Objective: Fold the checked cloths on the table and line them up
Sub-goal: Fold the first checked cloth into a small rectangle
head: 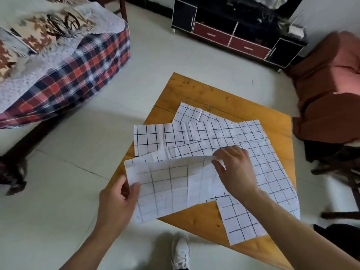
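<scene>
First fold under way: nearest checked cloth (171, 184) lifted off table (204, 217), left hand (118, 199) pinching left corner, right hand (235, 168) pinching upper edge. Next: align edges, press flat.

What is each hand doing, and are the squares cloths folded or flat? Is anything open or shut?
Left hand: pinches the near cloth's left corner.
Right hand: pinches that cloth's far edge, lifting it.
Near cloth: partly raised, not yet folded.
Other checked cloths: spread flat, overlapping, unfolded.
Table: partly covered by cloths.
Cabinet drawers: shut.
</scene>
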Action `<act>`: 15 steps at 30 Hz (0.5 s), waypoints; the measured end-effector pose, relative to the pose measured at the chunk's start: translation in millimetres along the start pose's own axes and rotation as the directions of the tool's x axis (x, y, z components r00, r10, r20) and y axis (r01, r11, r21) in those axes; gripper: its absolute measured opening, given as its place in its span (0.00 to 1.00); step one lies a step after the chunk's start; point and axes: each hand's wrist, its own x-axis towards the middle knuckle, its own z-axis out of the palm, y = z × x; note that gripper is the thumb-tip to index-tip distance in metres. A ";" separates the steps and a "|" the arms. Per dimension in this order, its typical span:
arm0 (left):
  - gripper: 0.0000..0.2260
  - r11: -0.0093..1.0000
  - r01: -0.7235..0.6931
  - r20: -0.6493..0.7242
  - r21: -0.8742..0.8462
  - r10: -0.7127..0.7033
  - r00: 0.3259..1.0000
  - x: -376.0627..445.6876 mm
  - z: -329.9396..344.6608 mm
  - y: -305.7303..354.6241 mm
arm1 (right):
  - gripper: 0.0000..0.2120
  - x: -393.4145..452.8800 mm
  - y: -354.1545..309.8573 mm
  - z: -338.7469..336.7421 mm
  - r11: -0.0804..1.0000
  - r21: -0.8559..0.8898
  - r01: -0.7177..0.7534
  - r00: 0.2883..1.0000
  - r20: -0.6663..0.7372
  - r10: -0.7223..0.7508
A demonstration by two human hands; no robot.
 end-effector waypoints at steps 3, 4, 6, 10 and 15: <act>0.12 0.999 0.032 -0.030 0.028 -0.031 0.999 15.6 2.9 -16.2 | 0.09 21.5 2.1 27.8 1.000 -0.008 0.007 0.999 0.044 -0.007; 0.13 0.998 0.055 -0.034 0.021 -0.054 0.998 20.9 4.6 -20.8 | 0.09 28.0 3.1 37.6 1.000 -0.008 0.010 0.998 0.056 -0.009; 0.14 0.995 0.098 -0.040 0.019 -0.097 0.994 33.0 9.3 -27.6 | 0.10 42.1 5.2 56.0 1.000 0.000 0.023 0.996 0.088 -0.023; 0.16 0.986 0.142 -0.065 0.084 -0.136 0.989 60.5 23.9 -37.8 | 0.09 67.2 13.5 89.7 0.999 0.023 0.030 0.988 0.152 -0.034; 0.13 0.973 0.187 -0.081 0.138 -0.177 0.981 88.2 45.9 -44.9 | 0.12 88.9 30.4 122.8 0.999 0.020 0.029 0.962 0.269 -0.034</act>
